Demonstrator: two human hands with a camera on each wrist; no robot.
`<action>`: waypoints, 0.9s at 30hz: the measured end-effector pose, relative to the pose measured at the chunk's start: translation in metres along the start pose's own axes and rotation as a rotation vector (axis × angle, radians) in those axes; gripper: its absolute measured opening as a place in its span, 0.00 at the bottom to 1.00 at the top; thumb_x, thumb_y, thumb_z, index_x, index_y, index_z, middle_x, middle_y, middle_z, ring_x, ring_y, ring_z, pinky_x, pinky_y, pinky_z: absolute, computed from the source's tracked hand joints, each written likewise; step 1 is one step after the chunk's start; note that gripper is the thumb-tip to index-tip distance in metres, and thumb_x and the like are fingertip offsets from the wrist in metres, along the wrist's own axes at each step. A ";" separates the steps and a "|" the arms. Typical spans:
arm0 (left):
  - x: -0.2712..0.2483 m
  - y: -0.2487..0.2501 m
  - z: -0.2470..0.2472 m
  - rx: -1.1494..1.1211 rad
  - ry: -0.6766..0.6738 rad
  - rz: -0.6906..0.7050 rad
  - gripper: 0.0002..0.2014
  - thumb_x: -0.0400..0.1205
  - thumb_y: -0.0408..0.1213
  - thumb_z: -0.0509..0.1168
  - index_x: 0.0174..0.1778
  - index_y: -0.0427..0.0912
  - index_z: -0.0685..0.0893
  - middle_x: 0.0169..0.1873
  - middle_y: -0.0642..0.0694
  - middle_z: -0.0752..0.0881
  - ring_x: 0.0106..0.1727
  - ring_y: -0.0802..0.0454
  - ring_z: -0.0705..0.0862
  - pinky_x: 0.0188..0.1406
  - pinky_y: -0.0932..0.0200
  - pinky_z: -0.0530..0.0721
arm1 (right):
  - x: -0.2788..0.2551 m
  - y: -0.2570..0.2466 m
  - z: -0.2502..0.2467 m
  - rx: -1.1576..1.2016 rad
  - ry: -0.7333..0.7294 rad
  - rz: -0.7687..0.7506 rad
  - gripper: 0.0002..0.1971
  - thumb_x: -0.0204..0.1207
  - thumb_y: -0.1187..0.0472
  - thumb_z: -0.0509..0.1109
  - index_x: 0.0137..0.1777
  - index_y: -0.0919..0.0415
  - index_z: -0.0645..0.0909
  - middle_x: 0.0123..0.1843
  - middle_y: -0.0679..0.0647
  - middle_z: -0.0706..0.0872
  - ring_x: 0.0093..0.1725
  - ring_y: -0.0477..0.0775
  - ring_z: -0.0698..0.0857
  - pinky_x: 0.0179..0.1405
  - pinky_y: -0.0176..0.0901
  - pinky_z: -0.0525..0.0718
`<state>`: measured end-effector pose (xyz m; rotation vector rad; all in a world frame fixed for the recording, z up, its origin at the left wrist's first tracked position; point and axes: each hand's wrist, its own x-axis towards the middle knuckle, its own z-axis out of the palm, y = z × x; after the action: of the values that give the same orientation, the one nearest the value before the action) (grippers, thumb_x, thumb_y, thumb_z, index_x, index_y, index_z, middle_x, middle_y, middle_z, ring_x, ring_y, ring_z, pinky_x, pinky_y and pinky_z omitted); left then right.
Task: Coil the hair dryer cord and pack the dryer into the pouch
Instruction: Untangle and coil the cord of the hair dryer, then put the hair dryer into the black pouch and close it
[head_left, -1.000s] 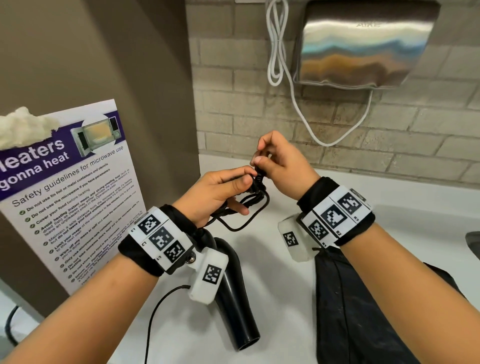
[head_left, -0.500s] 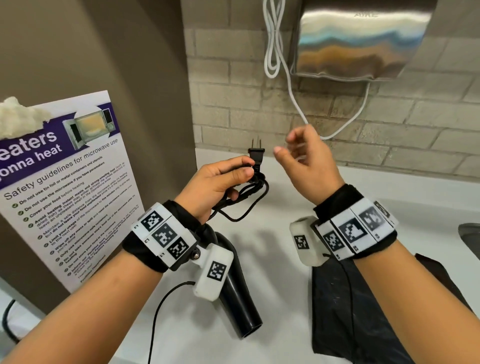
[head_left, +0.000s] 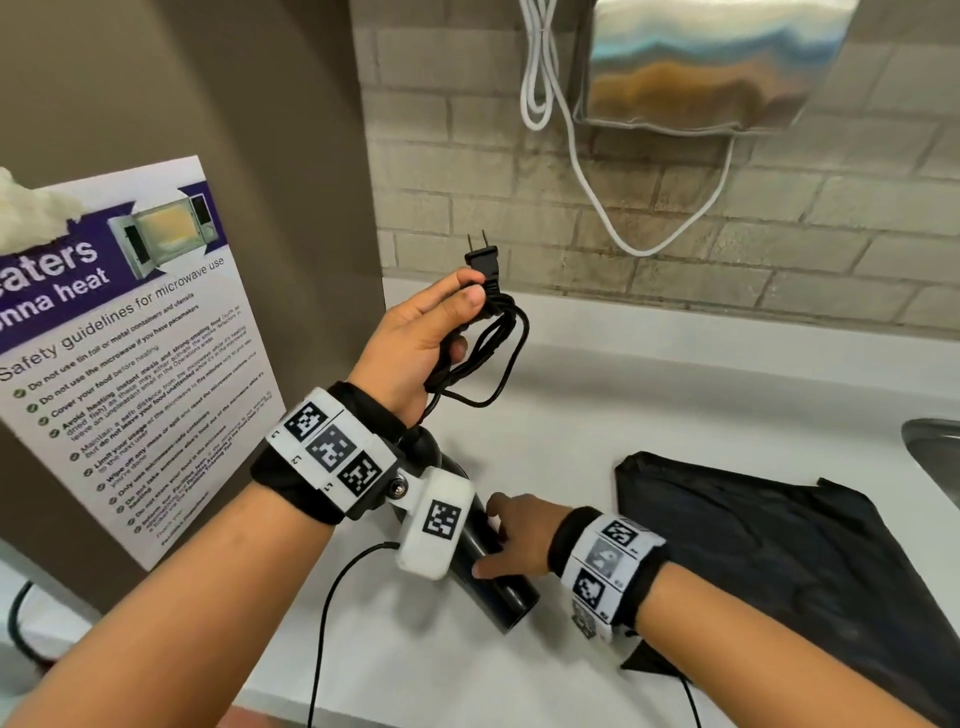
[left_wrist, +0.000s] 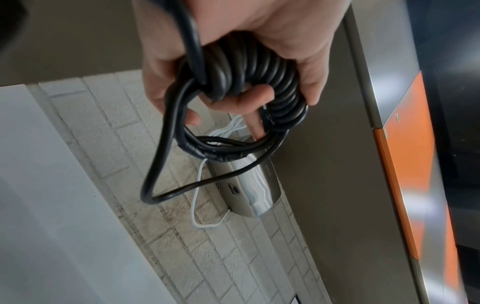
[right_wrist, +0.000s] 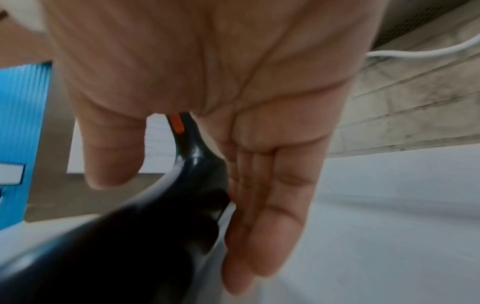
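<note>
On the white counter (head_left: 649, 415), the black hair dryer (head_left: 511, 597) is lying with its barrel pointing toward the near edge, partly hidden under the left wrist's camera. The right hand (head_left: 519, 540) is resting against the barrel with its fingers (right_wrist: 272, 216) straight along one side and the thumb spread over the other, not yet wrapped around it. The left hand (head_left: 415, 343) is hovering above the counter's back part, its fingers curling around the coiled cord (head_left: 493, 332), with the plug (head_left: 484, 257) sticking up past the thumb and one loose loop hanging down from the bundle. In the left wrist view the coil (left_wrist: 249, 82) is sitting in tight turns inside the grip.

Just right of the dryer, the black pouch (head_left: 779, 545) is lying flat, with bare counter showing between it and the back wall. A sink rim (head_left: 930, 447) is cutting in at the far right edge. A brown panel with a microwave safety poster (head_left: 130, 353) is closing off the left side, close to the left wrist. A steel hand dryer (head_left: 701, 67) is hanging on the brick wall, its white cable (head_left: 587, 182) drooping well above the counter. A thin black wire (head_left: 332, 597) is trailing off the near edge.
</note>
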<state>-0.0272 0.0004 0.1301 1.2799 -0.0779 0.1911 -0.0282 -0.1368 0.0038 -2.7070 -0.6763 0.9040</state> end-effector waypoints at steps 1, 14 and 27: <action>0.000 0.000 -0.001 -0.013 -0.003 0.002 0.04 0.75 0.38 0.67 0.40 0.52 0.86 0.34 0.53 0.87 0.22 0.59 0.70 0.35 0.62 0.66 | 0.003 -0.003 0.002 -0.008 0.004 0.003 0.33 0.69 0.43 0.71 0.68 0.61 0.66 0.62 0.58 0.80 0.58 0.59 0.81 0.53 0.47 0.79; 0.001 -0.001 -0.019 -0.007 0.002 0.067 0.03 0.80 0.38 0.63 0.45 0.51 0.81 0.42 0.48 0.78 0.27 0.60 0.73 0.29 0.69 0.74 | 0.030 0.009 -0.008 -0.032 0.197 0.104 0.38 0.66 0.52 0.74 0.70 0.63 0.59 0.56 0.59 0.83 0.51 0.62 0.85 0.42 0.46 0.80; 0.003 -0.055 -0.083 -0.082 0.216 -0.281 0.11 0.86 0.38 0.51 0.53 0.53 0.79 0.47 0.45 0.83 0.33 0.54 0.73 0.39 0.53 0.75 | 0.048 0.045 -0.034 -0.202 0.344 0.429 0.29 0.69 0.61 0.71 0.67 0.67 0.66 0.64 0.60 0.73 0.58 0.64 0.83 0.51 0.50 0.81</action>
<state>-0.0182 0.0649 0.0546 1.1674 0.2756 0.0817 0.0429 -0.1548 -0.0095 -3.1445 -0.1214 0.4358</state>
